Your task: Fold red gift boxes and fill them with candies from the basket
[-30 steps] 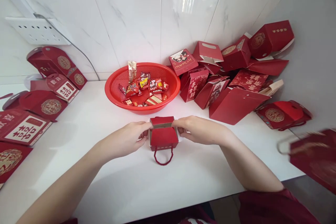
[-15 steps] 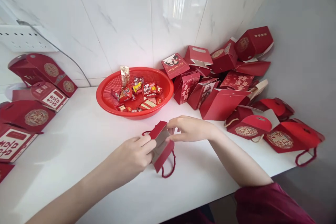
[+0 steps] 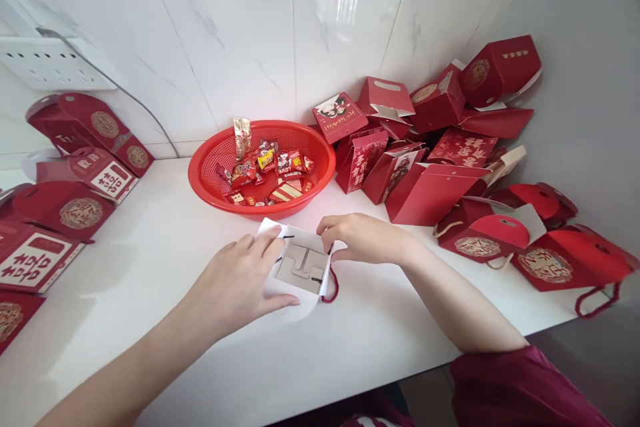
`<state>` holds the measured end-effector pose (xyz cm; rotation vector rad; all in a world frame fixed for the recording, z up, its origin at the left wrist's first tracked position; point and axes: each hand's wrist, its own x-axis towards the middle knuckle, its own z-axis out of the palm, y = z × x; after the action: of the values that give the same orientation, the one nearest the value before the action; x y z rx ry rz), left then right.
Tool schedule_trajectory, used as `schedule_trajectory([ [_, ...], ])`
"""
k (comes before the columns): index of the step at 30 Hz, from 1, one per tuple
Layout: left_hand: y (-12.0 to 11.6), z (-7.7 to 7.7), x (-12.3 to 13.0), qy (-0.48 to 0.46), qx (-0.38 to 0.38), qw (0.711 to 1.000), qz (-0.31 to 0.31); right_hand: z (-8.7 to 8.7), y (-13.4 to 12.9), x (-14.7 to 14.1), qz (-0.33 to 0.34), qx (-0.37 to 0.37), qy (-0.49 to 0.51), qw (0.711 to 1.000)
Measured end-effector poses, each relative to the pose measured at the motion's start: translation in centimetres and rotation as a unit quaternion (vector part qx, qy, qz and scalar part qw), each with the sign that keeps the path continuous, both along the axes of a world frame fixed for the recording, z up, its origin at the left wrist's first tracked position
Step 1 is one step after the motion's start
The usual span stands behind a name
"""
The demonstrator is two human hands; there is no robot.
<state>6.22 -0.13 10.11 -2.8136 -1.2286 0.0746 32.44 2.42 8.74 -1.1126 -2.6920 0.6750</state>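
A small candy box (image 3: 303, 265) stands on the white table with its top opened out, showing a white inside with folded bottom flaps and dark cord ends. My left hand (image 3: 245, 277) lies along its left side, fingers stretched over the white flap and thumb spread apart on the near flap. On the right wall, my right hand (image 3: 360, 238) is closed, its fingertips pinching the box's edge. A dark red cord handle (image 3: 331, 285) loops out below the right side. Just behind the box sits a red plastic basket (image 3: 197, 181) holding several wrapped candies (image 3: 266, 160).
Several red boxes (image 3: 434, 195) are piled at the right against the wall. More red boxes (image 3: 63, 213) stand in a row at the left. A white power strip (image 3: 55, 63) with a grey cable (image 3: 135, 105) is on the left wall. The table's front edge runs at lower right.
The box top has been spread open, so its white inside and bottom now show. My left hand has gone from pinching a red flap to lying spread over the flaps. The view has shifted slightly.
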Motion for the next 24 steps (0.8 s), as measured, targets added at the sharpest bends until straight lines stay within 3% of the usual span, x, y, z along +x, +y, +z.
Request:
schedule_trajectory([
  [4,-0.7,0.1,0.5,0.019,-0.038,0.997,0.069,-0.1,0.3,-0.1,0.028,0.0,0.021,0.999],
  [7,-0.5,-0.3,0.6,0.002,-0.115,0.988,0.102,-0.1,0.5,-0.2,0.038,-0.008,0.024,0.999],
  [10,0.3,-0.5,0.5,-0.065,-0.217,0.97,0.084,-0.2,0.8,-0.2,0.036,-0.018,0.027,0.999],
  [15,3.2,-1.6,-0.8,-0.206,-0.301,0.931,0.004,-0.7,1.3,-0.1,0.047,-0.028,0.046,0.997],
  [18,5.0,-4.3,-1.6,-0.297,-0.38,0.875,-0.047,-0.9,1.5,0.0,0.045,-0.03,0.051,0.997],
  [22,5.7,-8.8,-1.6,-0.463,-0.485,0.735,-0.103,-1.4,1.9,-0.1,0.039,-0.039,0.064,0.996],
  [24,5.4,-10.5,-1.3,-0.512,-0.485,0.701,-0.107,-1.7,2.2,-0.1,0.036,-0.045,0.066,0.996],
])
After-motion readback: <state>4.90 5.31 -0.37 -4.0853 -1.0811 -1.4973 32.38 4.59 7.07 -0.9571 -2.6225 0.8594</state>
